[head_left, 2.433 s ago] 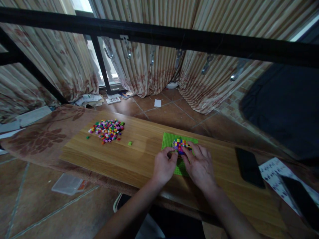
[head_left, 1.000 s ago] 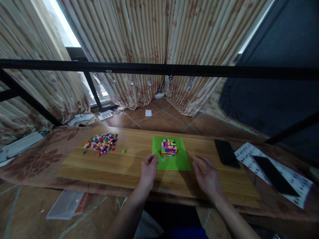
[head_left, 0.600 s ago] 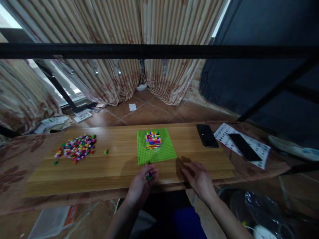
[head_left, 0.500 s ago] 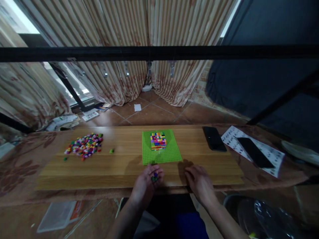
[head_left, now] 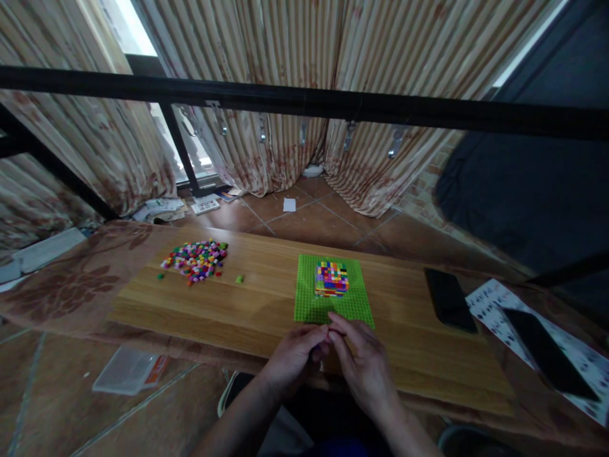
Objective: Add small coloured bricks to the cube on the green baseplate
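Observation:
My left hand is curled around small toy bricks, of which only a dark bit shows in the palm. Its fingertips meet those of my right hand, whose thumb and index finger are pinched together; whatever they pinch is hidden. Both hands are at the near edge of a green studded baseplate. On that plate stands a blocky build of many-coloured bricks, just beyond my fingers.
Loose bricks lie heaped on the left of the wooden board, with a single green brick nearer the plate. To the right are a black phone, a printed sheet and another dark phone-like slab.
My right hand has moved left to meet my left hand, which has turned from palm up and curled closed. The view has swung left and tilted.

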The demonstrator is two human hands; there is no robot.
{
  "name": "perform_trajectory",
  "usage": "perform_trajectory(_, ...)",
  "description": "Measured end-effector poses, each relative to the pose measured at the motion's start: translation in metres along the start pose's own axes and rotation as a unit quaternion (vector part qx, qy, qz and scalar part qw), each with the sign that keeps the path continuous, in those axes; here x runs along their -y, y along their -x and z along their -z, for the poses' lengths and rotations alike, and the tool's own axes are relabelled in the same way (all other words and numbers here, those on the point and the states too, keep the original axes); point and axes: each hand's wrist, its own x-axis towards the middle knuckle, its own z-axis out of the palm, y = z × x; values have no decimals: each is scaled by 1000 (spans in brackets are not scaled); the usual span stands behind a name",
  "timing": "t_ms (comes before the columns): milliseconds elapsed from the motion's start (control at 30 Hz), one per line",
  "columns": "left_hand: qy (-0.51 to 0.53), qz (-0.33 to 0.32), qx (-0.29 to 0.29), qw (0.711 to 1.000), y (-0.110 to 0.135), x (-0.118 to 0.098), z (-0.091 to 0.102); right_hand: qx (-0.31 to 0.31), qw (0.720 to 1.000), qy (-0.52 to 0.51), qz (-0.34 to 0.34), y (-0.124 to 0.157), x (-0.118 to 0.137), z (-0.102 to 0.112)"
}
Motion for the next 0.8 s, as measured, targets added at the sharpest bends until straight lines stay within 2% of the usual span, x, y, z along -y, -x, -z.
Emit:
perform_trajectory(233,59,20,-16,998,-6,-16,4,-3,997,-34,-69,-17,-2,-3)
perform_trajectory(400,45,-5,-19,999,-12,-19,5,9,1000,-22,-17,-29,1,-1)
perform_trajectory(567,21,-30,-16,999,-16,-21,7,35,997,43,47,-43,5,5)
perform_trajectory(700,4,-54,-59,997,-23,-24,9,18,989,107,100,-65,-7,8)
perform_trajectory(800,-33,-112,-113,987,-39,-24,15,-21,981,161,110,-86,-24,4)
